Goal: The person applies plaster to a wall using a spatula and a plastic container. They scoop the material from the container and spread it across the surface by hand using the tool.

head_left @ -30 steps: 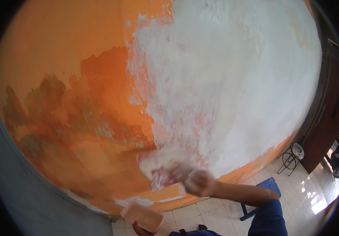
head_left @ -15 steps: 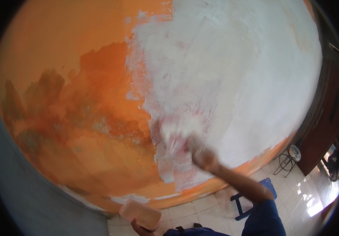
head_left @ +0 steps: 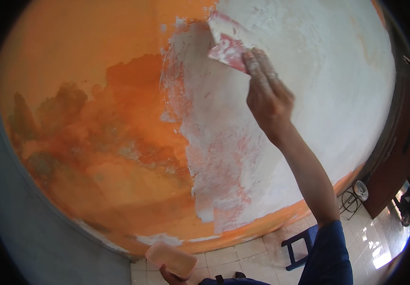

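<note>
My right hand (head_left: 271, 97) is raised high against the wall, its fingers closed on a pinkish-red flat putty spreader (head_left: 229, 47) smeared with white paste. The blade lies against or just off the upper white-coated part of the wall (head_left: 304, 114), close to the ragged border with the orange wall (head_left: 133, 185). Thin, streaky white with reddish patches runs along that border. Down low, my left hand (head_left: 170, 277) grips a pale pink shallow tray (head_left: 172, 259) by its near side; part of that hand is beneath the tray or out of frame.
A blue plastic stool (head_left: 300, 249) stands on the tiled floor (head_left: 221, 256) beside my right arm. Further right is a metal-legged stand (head_left: 350, 203) with a round white container (head_left: 361, 190), near a dark reddish-brown panel (head_left: 395, 161). A grey wall (head_left: 29, 223) borders the left.
My right hand has swept up the wall with the spreader, from the lower middle to near the top. The left hand and tray have hardly moved.
</note>
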Available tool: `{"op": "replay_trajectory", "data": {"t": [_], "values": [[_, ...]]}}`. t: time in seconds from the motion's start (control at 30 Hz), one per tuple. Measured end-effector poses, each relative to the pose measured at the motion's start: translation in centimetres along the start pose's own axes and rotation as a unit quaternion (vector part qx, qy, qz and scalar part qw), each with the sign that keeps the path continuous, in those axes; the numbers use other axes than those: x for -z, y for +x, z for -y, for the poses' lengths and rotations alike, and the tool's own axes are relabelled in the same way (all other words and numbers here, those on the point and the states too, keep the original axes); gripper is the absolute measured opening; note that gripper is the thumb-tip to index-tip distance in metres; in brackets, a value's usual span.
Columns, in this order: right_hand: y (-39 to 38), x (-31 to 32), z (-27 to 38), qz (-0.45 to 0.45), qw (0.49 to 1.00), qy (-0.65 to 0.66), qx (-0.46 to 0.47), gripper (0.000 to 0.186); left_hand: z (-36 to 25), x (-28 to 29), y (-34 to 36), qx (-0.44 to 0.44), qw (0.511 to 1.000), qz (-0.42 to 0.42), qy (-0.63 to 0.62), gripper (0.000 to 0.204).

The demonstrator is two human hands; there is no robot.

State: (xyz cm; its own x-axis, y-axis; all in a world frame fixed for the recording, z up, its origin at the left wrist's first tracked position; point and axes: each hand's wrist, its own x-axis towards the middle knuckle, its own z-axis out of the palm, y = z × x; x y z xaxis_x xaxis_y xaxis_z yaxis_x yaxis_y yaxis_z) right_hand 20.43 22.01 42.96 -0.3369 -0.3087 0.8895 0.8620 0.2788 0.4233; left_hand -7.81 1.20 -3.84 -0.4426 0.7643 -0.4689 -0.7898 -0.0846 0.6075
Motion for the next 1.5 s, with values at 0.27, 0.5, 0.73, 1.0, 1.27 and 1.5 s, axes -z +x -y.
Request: {"op": "replay_trajectory", "data": {"t": [0.27, 0.5, 0.73, 1.0, 1.27, 1.5], "values": [[-14.7, 1.3, 13.7, 0.275, 0.954, 0.108, 0.059, 0.043, 1.8, 4.8, 3.0, -0.027, 0.999, -0.015, -0.032, 0.073], [-21.0, 8.9, 20.9, 0.324, 0.900, 0.276, 0.091, 0.042, -1.6, 1.5, 0.1, -0.036, 0.998, 0.019, -0.052, 0.071], [-8.5, 3.4, 10.0, 0.138, 0.979, 0.149, 0.022, 0.037, -3.6, -2.2, -2.7, -0.049, 0.982, 0.176, -0.036, 0.069], [-21.6, 6.3, 20.8, 0.308, 0.916, 0.258, 0.006, 0.035, -2.9, -2.3, -2.6, -0.018, 0.990, 0.134, -0.046, 0.070], [-13.1, 5.4, 18.0, 0.295, 0.822, 0.355, -0.334, 0.003, -3.2, 0.1, -1.9, -0.019, 0.994, 0.101, -0.039, 0.067], [-7.6, -1.7, 13.4, 0.243, 0.936, 0.226, -0.120, 0.017, -3.5, -2.0, -3.1, -0.024, 0.995, 0.084, -0.050, 0.066]]}}
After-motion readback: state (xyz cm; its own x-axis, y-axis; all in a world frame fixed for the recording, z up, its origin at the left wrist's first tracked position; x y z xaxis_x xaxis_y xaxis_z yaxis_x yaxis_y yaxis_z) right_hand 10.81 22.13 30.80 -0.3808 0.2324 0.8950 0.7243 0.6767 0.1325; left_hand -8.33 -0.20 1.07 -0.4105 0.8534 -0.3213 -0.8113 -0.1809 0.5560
